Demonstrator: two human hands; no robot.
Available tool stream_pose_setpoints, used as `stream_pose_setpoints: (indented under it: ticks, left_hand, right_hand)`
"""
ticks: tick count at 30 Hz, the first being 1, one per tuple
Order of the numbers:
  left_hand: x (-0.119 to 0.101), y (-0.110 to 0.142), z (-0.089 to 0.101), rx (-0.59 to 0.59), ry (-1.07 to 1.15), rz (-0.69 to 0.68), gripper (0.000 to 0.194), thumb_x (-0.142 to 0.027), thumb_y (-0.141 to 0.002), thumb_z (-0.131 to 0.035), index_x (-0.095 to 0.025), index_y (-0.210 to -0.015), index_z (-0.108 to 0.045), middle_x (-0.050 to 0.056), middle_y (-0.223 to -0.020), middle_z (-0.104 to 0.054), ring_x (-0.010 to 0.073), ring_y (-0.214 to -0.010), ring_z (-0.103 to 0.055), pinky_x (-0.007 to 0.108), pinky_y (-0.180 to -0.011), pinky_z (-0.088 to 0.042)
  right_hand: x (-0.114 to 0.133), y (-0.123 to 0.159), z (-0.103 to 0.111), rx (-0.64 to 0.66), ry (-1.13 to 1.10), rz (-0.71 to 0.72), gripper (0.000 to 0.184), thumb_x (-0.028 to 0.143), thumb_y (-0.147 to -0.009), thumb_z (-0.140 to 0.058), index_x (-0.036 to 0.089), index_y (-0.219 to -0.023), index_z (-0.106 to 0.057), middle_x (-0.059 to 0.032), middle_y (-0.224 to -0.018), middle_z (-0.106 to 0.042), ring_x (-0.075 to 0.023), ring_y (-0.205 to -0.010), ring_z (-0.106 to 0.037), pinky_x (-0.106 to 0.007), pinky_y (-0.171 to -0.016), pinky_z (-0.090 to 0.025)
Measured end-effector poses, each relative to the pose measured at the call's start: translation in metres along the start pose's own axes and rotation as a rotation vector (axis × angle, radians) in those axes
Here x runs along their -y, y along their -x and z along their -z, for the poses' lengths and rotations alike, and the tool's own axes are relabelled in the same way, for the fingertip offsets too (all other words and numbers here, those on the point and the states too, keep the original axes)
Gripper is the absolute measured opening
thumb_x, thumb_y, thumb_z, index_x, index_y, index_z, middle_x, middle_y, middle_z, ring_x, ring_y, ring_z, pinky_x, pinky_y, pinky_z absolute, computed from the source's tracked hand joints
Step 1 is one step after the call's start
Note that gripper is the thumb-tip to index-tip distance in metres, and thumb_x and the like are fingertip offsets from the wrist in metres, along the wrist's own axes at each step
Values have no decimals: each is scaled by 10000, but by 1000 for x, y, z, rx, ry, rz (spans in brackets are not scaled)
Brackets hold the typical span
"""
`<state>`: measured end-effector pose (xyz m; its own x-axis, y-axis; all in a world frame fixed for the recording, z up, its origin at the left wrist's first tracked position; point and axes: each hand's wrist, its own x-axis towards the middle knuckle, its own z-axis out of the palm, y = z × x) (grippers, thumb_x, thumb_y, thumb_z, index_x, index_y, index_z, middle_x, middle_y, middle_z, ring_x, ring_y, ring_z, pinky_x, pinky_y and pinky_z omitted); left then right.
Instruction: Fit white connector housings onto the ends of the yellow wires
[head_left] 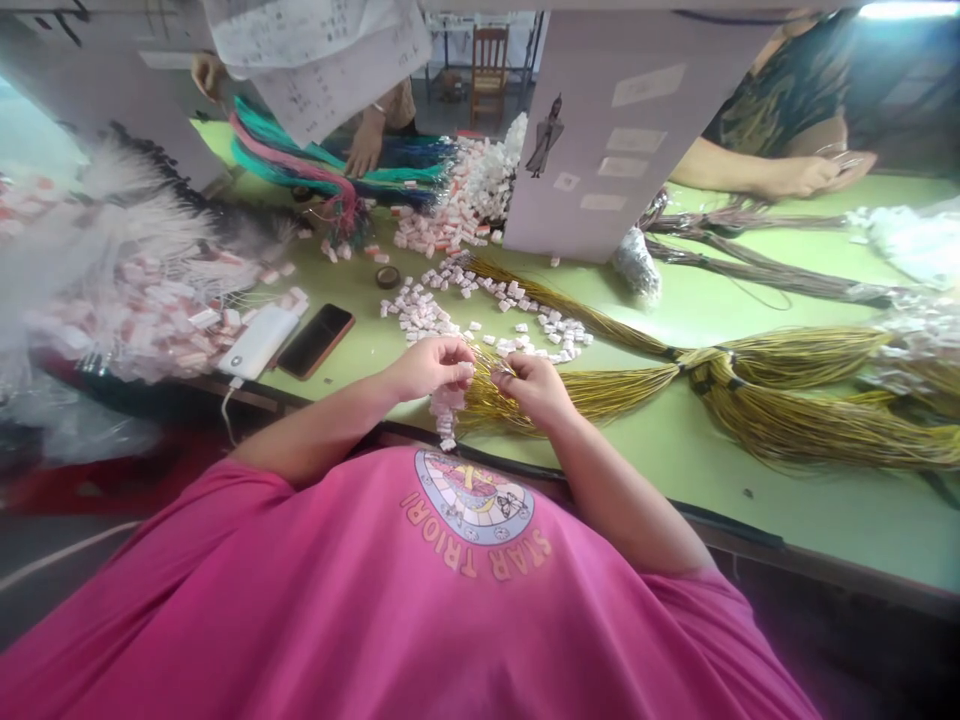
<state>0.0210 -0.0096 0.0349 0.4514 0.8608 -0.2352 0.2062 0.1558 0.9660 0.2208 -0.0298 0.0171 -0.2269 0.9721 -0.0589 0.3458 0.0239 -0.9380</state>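
My left hand (pixel 433 368) is closed in a pinch on a small white plastic connector (pixel 466 370). Close beside it, my right hand (pixel 534 388) pinches the end of a thin wire. Under both hands runs a bundle of yellow-and-black wires (pixel 615 396), spreading out at its left end. A cluster of white connectors (pixel 447 412) hangs at that end, below my left hand. Loose white connectors (pixel 427 308) lie scattered just beyond my hands. The fingertips partly hide what they grip.
A phone (pixel 316 341) and a white power bank (pixel 259 340) with a cable lie to the left, near a heap of connectors (pixel 150 310). A tape roll (pixel 387 277) sits farther back. Co-workers' hands (pixel 365 147) show behind the partition (pixel 600 130). Thick tied wires (pixel 810 410) extend right.
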Motion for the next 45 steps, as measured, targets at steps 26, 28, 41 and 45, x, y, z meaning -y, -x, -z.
stream_pose_setpoints:
  ticks: [26, 28, 41, 45]
  left_hand:
    - [1, 3, -13, -67, -163, -21, 159, -211, -715, -681, -125, -849, -690, 45, -792, -685, 113, -656, -606, 235, -603, -486]
    - [4, 4, -14, -77, -282, -93, 164, -234, -719, -676, -144, -852, -709, 46, -810, -694, 125, -690, -614, 238, -628, -487]
    - [16, 1, -16, -43, -210, -8, 209, -276, -766, -639, -120, -897, -685, 52, -754, -690, 106, -588, -606, 237, -567, -509]
    - [13, 7, -19, -74, -362, -93, 178, -243, -786, -604, -133, -894, -693, 54, -810, -700, 122, -668, -630, 243, -628, -512]
  right_hand:
    - [7, 5, -10, 9, 148, 19, 260, 388, -684, -590, 149, -584, -573, 30, -534, -440, -95, -562, -382, -230, -544, -311]
    - [6, 5, -11, 6, 172, 29, 236, 371, -680, -599, 148, -604, -596, 22, -549, -478, -102, -577, -406, -233, -558, -319]
    - [-2, 8, -14, -30, 350, 112, 89, 170, -646, -527, 154, -663, -613, 11, -583, -544, -112, -582, -448, -240, -580, -328]
    - [-6, 9, -16, -17, 389, 128, 111, 142, -653, -533, 155, -683, -638, -3, -605, -584, -125, -606, -492, -249, -603, -357]
